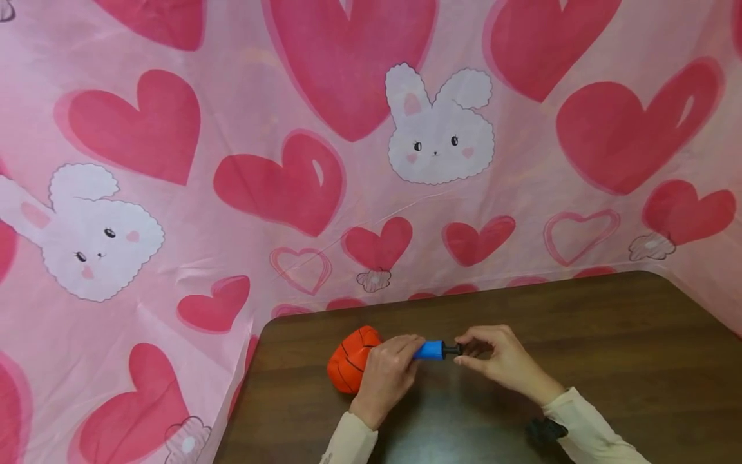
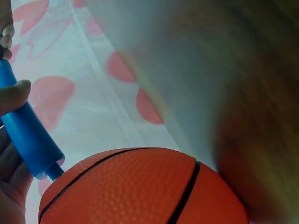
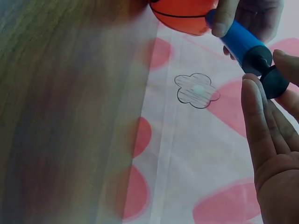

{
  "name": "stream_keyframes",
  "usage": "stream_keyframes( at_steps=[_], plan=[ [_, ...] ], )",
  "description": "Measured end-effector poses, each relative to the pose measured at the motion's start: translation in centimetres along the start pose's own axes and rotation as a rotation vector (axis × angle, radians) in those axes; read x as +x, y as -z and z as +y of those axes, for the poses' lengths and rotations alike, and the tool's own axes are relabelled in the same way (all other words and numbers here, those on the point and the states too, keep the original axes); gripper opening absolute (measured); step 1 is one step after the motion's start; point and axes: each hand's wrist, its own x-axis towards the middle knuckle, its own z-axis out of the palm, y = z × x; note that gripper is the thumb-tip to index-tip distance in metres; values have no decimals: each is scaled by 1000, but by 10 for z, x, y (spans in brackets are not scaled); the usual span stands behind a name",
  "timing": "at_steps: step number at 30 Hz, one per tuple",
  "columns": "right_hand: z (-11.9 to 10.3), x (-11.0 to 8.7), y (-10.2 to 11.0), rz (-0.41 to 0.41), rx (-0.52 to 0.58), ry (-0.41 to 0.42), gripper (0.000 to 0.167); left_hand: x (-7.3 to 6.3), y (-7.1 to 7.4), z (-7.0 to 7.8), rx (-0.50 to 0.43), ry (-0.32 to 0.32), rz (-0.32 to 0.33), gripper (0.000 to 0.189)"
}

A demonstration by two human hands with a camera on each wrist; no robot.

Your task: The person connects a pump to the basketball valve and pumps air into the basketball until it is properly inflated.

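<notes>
An orange ball (image 1: pixel 348 361) with black lines, its top looking dented, is beside my left hand (image 1: pixel 387 377) in the head view. That hand grips the blue barrel of a small hand pump (image 1: pixel 429 350), its thumb laid along the barrel. The barrel's narrow end meets the ball (image 2: pixel 140 186) in the left wrist view; the exact joint is mostly hidden. With thumb and fingers, my right hand (image 1: pixel 501 357) holds the pump's black handle (image 3: pixel 274 83). Only a short piece of the black rod shows between handle and barrel.
Beneath the hands is a brown wooden table (image 1: pixel 608 348) with rounded far corners. A pink cloth (image 1: pixel 243 96) printed with hearts and rabbits hangs behind it and along its sides. A dark device (image 1: pixel 546 430) is strapped at the right wrist.
</notes>
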Motion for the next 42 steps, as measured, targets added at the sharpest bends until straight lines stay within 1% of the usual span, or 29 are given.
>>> stream_keyframes(
  at_steps=[5, 15, 21, 23, 25, 28, 33, 35, 38, 42],
  plan=[
    [-3, 2, 3, -21, 4, -8, 25, -1, -1, 2, -7, 12, 10, 41],
    [-6, 3, 9, -36, -12, 10, 28, -2, -5, 1, -30, 8, 23, 43],
    [-5, 4, 14, -40, -12, 48, 30, -3, -6, 1, -50, 5, 23, 45],
    [-4, 5, 19, -32, -14, 61, 31, -2, -6, 0, -61, 9, 26, 46],
    [-5, 5, 27, -23, -16, 57, 32, -2, -6, 0, -64, 18, 28, 47],
    [-6, 5, 43, -14, -25, 22, 35, -2, -6, -1, -78, 30, 29, 47],
    [-8, 4, 71, -8, -48, -61, 36, 0, -6, -2, -87, 42, 32, 47],
    [-8, 4, 81, 0, -43, -80, 37, 1, -6, -3, -91, 47, 38, 48],
    [-8, 4, 91, -12, -20, -77, 38, 1, -6, -3, -96, 52, 34, 47],
    [-8, 7, 95, -48, -9, -59, 37, 0, -6, -4, -107, 65, 24, 48]
  ],
)
